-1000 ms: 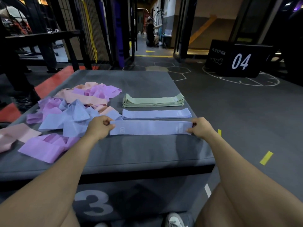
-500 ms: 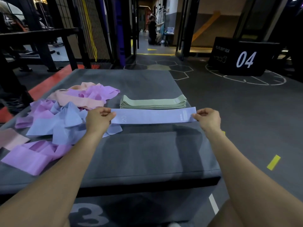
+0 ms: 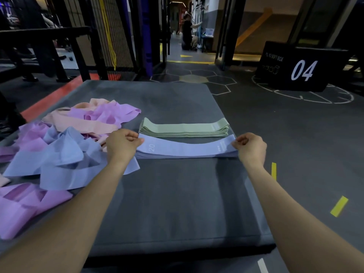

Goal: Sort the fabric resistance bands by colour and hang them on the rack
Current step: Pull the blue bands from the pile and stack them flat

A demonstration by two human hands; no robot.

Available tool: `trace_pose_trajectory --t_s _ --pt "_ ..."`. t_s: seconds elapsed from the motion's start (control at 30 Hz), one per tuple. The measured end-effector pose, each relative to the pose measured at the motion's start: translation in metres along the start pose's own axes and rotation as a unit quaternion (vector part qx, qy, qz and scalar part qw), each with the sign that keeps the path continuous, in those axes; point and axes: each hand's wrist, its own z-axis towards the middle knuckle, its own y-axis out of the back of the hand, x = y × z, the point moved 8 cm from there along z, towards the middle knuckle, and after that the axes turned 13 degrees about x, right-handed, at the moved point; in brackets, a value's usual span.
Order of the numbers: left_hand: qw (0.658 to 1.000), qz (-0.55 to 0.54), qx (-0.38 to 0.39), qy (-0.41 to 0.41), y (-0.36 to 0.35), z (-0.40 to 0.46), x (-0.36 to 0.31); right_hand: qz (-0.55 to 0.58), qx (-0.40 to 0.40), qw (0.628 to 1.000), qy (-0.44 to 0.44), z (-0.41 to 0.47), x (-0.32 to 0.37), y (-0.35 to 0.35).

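Here the blue band [image 3: 187, 147], printed "20" near its left end, is stretched flat between both hands and sits on top of the blue stack [image 3: 187, 155], just in front of the green stack [image 3: 184, 128]. Step in hand, as I judge it: sorting by colour, specifically laying one more blue band onto its pile. Hanging on a rack is not begun; no rack can be picked out for certain in this view.

Left hand [image 3: 121, 145] pinches the left end of the band, fingers curled in, thumb on top of the fabric. Right hand [image 3: 250, 147] pinches the right end the same way, fingers tucked. Both are clamped on the band, neither relaxed. The band's middle bows slightly toward the near side, ends a bit farther back; whether its full length touches the stack below I cannot tell.

Next move probably calls for letting both ends go together so the edges line up with the stack underneath, then reaching left into the unsorted pile [image 3: 65, 142]. That pile holds loose blue, purple and peach bands, tangled and overlapping, some blue ones lying just beside the left wrist. Fabric is limp, so a pulled band may drag neighbours.

All of it rests on the grey padded box [image 3: 177, 203]. A black box marked "04" [image 3: 295, 69] stands well apart on the floor to the right.
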Motion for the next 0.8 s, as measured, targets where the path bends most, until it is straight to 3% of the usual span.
trace_pose_trajectory --t_s 0.27,0.8 --pt "0.996 0.088 0.007 -0.007 -0.008 0.0 -0.004 -0.021 -0.004 1.0 -0.007 0.001 -0.007 -0.001" --pt "0.992 0.123 0.018 -0.003 -0.008 0.004 0.007 -0.092 -0.007 0.996 0.014 -0.002 -0.002 -0.012"
